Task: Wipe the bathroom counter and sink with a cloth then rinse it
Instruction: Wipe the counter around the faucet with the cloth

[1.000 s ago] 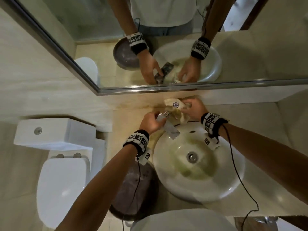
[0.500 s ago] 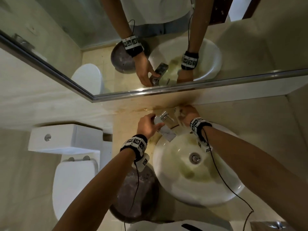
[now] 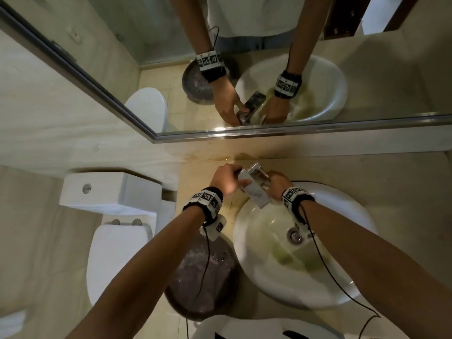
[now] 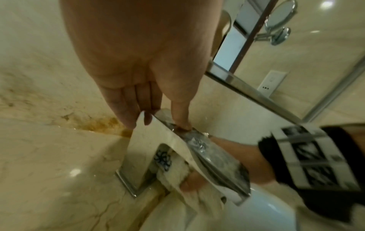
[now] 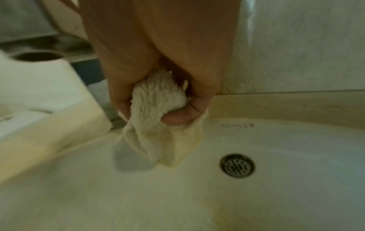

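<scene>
My left hand (image 3: pixel 226 178) is on the chrome faucet (image 3: pixel 256 189) at the back of the white round sink (image 3: pixel 269 270). In the left wrist view the thumb presses the top of the faucet lever (image 4: pixel 197 140) and the fingers (image 4: pixel 136 118) sit behind its rear end, pinching it. My right hand (image 3: pixel 277 184) grips a bunched cream terry cloth (image 5: pixel 158 140) just under the spout, over the basin's back rim. A blue flower emblem on the cloth (image 4: pixel 164 159) shows below the faucet. The beige marble counter (image 3: pixel 367 172) surrounds the sink.
A toilet (image 3: pixel 110 253) stands to the left. A dark round bin (image 3: pixel 203 277) sits on the floor below the counter's edge. The mirror (image 3: pixel 244 69) is close behind the faucet. Brown staining (image 3: pixel 220 156) marks the wall seam. The drain (image 5: pixel 237 165) is open.
My right hand has brought the cloth from the counter behind the faucet down to beneath the spout. The left hand has stayed on the faucet lever.
</scene>
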The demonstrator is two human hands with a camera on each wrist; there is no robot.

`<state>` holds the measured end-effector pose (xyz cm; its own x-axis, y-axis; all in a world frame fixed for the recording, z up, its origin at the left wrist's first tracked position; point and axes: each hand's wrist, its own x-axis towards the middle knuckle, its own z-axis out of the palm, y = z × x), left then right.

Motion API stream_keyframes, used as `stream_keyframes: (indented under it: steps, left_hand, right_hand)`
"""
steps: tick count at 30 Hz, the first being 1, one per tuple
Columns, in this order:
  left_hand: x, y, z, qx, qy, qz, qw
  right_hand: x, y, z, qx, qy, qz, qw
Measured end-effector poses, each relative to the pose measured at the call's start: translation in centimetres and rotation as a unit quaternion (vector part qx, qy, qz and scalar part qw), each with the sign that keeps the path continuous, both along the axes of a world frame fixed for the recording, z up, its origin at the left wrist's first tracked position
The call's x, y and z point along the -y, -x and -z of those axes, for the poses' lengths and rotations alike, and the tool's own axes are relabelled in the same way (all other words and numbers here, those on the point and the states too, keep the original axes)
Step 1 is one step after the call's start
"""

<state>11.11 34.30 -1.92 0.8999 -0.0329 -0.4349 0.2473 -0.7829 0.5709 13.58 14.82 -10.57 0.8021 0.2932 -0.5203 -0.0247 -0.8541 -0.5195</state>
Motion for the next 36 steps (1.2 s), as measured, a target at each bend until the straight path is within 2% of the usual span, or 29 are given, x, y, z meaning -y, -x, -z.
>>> stream_keyframes:
  steps: [2, 4, 8, 10, 13, 16, 20, 22, 24, 27, 29, 36]
  left_hand:
    - [-1.3, 0.0, -0.2, -0.022, 0.026, -0.007, 0.999]
    - [-3.0, 0.8, -0.5, 0.008, 0.026, -0.034, 0.999]
    - [-7.9, 3.5, 0.3, 0.070, -0.004, -0.104, 0.992]
    - [-10.3, 5.8, 1.1, 0.069, -0.005, -0.131, 0.989]
    - [-13.3, 9.7, 2.7, 0.038, -0.026, -0.132, 0.990]
    - [-15.4, 13.2, 4.4, 0.011, -0.075, -0.094, 0.993]
    - [-15.5, 16.6, 5.6, -0.037, -0.151, 0.037, 0.987]
    - [-15.2, 17.3, 6.2, -0.038, -0.190, 0.083, 0.978]
    - [-15.2, 17.4, 6.7, -0.036, -0.211, 0.092, 0.973]
    - [-15.3, 17.3, 7.0, -0.048, -0.230, 0.093, 0.967]
    - [-15.2, 17.3, 7.0, -0.055, -0.253, 0.121, 0.958]
    - [-15.5, 17.3, 7.5, -0.044, -0.291, 0.158, 0.943]
  right_hand:
    - [0.0, 1.3, 0.8, 0.030, 0.025, 0.008, 0.999]
    - [-0.2, 3.0, 1.2, 0.058, 0.038, 0.007, 0.998]
    - [-0.7, 7.0, 1.3, 0.130, -0.053, 0.097, 0.985]
    - [-1.0, 8.9, 1.7, 0.157, -0.076, 0.131, 0.976]
    - [-1.8, 11.4, 2.1, 0.152, -0.038, 0.134, 0.978]
    - [-2.3, 13.3, 2.5, 0.171, -0.006, 0.049, 0.984]
    - [-2.7, 13.8, 3.5, 0.214, -0.012, -0.121, 0.969]
    - [-3.3, 13.3, 3.3, 0.223, -0.007, -0.154, 0.963]
    - [-4.2, 12.5, 2.6, 0.224, 0.018, -0.131, 0.966]
    - [-6.5, 11.4, 1.5, 0.167, 0.034, -0.026, 0.985]
    - [-8.2, 10.5, 0.9, 0.150, 0.030, 0.009, 0.988]
    - [-11.1, 10.4, 0.7, 0.137, 0.101, -0.059, 0.984]
